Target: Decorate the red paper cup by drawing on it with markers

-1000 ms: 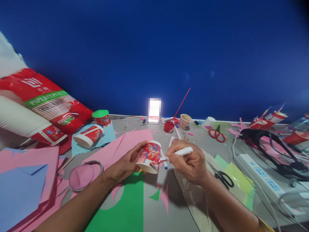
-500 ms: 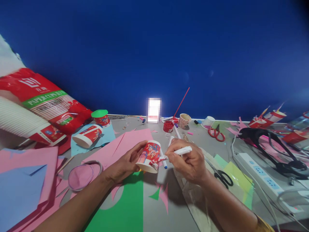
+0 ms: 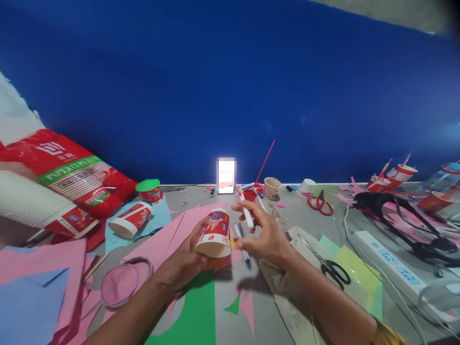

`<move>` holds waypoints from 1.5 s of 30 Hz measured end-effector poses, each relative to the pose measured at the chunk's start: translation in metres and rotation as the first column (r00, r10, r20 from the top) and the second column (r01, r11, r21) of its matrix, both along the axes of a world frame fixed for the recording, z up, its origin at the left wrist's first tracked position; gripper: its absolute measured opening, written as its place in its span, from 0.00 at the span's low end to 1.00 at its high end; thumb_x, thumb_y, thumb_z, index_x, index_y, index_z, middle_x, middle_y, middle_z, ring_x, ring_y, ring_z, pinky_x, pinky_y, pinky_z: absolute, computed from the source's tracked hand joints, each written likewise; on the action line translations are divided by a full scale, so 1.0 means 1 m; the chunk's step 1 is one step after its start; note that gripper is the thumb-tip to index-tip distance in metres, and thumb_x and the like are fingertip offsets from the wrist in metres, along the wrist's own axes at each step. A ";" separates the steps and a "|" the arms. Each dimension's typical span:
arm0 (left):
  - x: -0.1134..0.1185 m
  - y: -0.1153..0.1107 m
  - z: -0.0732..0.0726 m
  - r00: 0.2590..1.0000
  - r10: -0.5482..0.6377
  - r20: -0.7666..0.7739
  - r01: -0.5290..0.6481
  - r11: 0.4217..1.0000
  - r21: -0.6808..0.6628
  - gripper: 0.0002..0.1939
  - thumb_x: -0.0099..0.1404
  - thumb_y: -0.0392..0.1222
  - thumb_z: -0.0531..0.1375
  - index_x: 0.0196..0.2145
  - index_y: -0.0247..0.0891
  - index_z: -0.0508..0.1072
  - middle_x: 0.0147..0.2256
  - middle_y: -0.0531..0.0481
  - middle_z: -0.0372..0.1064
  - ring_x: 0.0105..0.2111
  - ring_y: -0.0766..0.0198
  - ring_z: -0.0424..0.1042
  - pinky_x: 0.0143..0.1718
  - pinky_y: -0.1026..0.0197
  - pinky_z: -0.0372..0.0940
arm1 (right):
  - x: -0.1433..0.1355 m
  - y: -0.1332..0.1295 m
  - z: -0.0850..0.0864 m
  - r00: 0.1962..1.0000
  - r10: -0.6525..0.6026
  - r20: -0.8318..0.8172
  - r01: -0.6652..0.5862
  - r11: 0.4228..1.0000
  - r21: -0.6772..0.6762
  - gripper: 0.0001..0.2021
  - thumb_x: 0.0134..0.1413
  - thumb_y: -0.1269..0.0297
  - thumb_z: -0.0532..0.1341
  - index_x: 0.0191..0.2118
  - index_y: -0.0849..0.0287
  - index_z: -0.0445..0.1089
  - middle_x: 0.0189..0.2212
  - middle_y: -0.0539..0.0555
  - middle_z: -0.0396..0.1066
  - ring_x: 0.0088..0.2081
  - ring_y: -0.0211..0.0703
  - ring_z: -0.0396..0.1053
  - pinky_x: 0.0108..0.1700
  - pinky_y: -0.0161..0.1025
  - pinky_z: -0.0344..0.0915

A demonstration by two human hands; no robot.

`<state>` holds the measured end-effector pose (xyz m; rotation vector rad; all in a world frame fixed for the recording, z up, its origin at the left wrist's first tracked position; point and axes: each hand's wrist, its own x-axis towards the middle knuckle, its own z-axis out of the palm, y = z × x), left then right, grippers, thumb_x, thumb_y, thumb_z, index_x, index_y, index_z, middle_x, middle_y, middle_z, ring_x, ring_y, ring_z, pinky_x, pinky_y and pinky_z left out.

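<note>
Head view: our left hand (image 3: 189, 254) grips cup (image 3: 215, 227), fingers curled round side, rim tilted toward us, above table (image 3: 232, 328). Our right hand (image 3: 268, 235), near cup, holds marker (image 3: 247, 218) between fingers, thumb spread wide.

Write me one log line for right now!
left hand: holding paper cup, tilted | right hand: holding white marker | white marker: apart from paper cup

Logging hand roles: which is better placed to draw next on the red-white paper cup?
Probably the right hand: it holds the white, red-ended marker; the left hand grips the cup.
</note>
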<state>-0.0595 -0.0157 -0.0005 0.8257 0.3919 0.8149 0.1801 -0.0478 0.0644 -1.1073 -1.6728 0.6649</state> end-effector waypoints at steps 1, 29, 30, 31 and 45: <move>0.001 -0.001 0.001 1.000 -0.008 0.011 0.008 1.000 0.004 0.62 0.51 0.35 0.77 0.74 0.54 0.50 0.68 0.35 0.65 0.62 0.36 0.72 0.63 0.34 0.66 | -0.001 0.001 -0.001 0.998 0.033 0.054 -0.030 0.998 -0.048 0.43 0.41 0.54 0.80 0.64 0.54 0.68 0.62 0.63 0.73 0.54 0.55 0.73 0.44 0.44 0.73; -0.002 0.021 -0.004 0.947 0.251 -0.200 -0.141 0.885 0.444 0.48 0.48 0.43 0.79 0.63 0.45 0.64 0.64 0.37 0.63 0.71 0.32 0.56 0.70 0.35 0.56 | 0.015 0.010 -0.006 0.995 0.084 -0.058 -0.074 0.985 0.155 0.21 0.62 0.52 0.70 0.58 0.53 0.75 0.49 0.59 0.82 0.49 0.50 0.78 0.50 0.47 0.74; -0.003 0.023 -0.006 0.950 0.253 -0.183 -0.152 0.887 0.437 0.48 0.49 0.43 0.79 0.63 0.46 0.63 0.65 0.37 0.62 0.71 0.33 0.55 0.70 0.35 0.56 | 0.016 0.010 -0.007 0.984 0.052 -0.172 -0.027 0.990 0.141 0.16 0.67 0.51 0.67 0.53 0.53 0.77 0.42 0.56 0.83 0.41 0.46 0.79 0.44 0.43 0.74; -0.003 0.023 -0.008 0.952 0.251 -0.177 -0.154 0.889 0.430 0.48 0.49 0.43 0.79 0.63 0.46 0.63 0.66 0.37 0.61 0.72 0.33 0.54 0.70 0.35 0.56 | 0.017 0.010 -0.007 0.962 0.028 -0.273 0.005 0.993 0.120 0.15 0.69 0.49 0.64 0.49 0.53 0.79 0.34 0.54 0.83 0.34 0.42 0.77 0.37 0.39 0.73; -0.002 0.019 -0.009 0.949 0.267 -0.169 -0.166 0.877 0.451 0.45 0.53 0.43 0.77 0.64 0.49 0.61 0.69 0.38 0.57 0.72 0.36 0.55 0.69 0.39 0.59 | 0.016 -0.002 0.007 0.954 -0.013 -0.301 0.012 1.000 -0.007 0.18 0.60 0.48 0.70 0.30 0.58 0.77 0.21 0.50 0.75 0.22 0.36 0.68 0.25 0.32 0.63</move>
